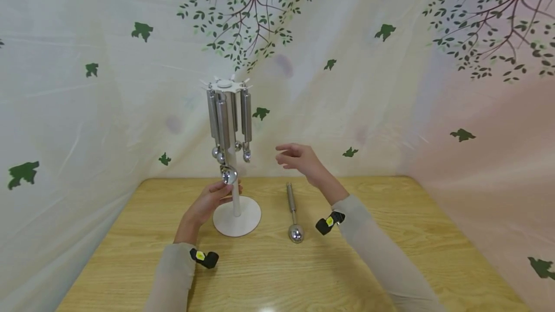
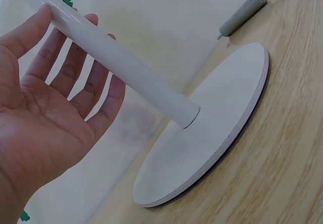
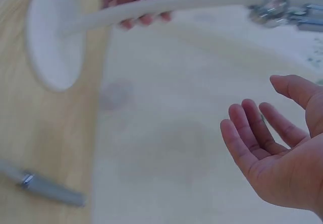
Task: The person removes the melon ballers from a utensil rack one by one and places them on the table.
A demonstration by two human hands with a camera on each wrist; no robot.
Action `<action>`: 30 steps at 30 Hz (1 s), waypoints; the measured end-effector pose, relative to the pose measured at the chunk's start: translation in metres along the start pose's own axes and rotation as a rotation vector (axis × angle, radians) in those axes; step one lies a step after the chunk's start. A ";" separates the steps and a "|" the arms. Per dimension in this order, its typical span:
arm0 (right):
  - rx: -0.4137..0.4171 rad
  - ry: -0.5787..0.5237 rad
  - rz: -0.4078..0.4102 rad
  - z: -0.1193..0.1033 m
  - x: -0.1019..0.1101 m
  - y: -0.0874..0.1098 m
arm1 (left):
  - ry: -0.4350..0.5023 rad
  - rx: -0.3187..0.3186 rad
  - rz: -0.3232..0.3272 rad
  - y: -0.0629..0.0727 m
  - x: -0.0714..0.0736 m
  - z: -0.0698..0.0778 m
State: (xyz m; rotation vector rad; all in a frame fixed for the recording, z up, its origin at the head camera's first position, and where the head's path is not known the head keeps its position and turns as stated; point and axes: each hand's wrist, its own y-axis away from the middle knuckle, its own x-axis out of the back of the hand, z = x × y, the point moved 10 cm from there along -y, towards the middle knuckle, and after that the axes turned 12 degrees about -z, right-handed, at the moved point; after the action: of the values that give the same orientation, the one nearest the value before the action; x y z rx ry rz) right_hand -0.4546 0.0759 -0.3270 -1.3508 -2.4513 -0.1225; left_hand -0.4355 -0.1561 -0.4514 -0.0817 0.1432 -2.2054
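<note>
A white stand with a round base [image 1: 249, 223] is upright on the wooden table, and several steel utensils [image 1: 223, 124] hang from its top. My left hand [image 1: 210, 202] holds the white pole [image 2: 106, 52] low down, thumb on one side and fingers behind it. Just above that hand hangs the shiny bowl [image 1: 229, 175] of one utensil. My right hand [image 1: 301, 160] is in the air right of the stand, fingers slightly bent with nothing in them. Below it a steel utensil [image 1: 296, 232] with a thick handle and round bowl lies on the table.
The wooden table [image 1: 390, 235] ends at a pale fabric backdrop [image 1: 347, 95] printed with leaves and branches. Both wrists carry a small black camera [image 1: 329, 223] on a strap.
</note>
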 end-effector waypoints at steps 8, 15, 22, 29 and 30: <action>0.190 -0.090 -0.068 -0.077 -0.006 -0.005 | 0.028 -0.013 -0.013 -0.002 -0.003 0.002; 0.263 -0.139 -0.103 -0.113 -0.013 -0.011 | 0.022 0.002 0.002 -0.001 0.000 0.000; 0.299 -0.176 -0.140 -0.127 -0.021 -0.017 | 0.005 0.015 0.003 -0.001 -0.001 -0.001; 0.279 -0.184 -0.156 -0.131 -0.029 -0.022 | 0.019 0.004 0.007 0.000 -0.001 0.000; 0.275 -0.189 -0.156 -0.131 -0.030 -0.023 | 0.017 0.001 0.004 0.001 -0.001 -0.001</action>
State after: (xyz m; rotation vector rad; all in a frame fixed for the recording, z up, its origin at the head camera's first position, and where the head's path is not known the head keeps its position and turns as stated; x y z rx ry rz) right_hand -0.4267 0.0086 -0.2121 -1.0971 -2.6091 0.3078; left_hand -0.4348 -0.1559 -0.4519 -0.0622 0.1508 -2.2022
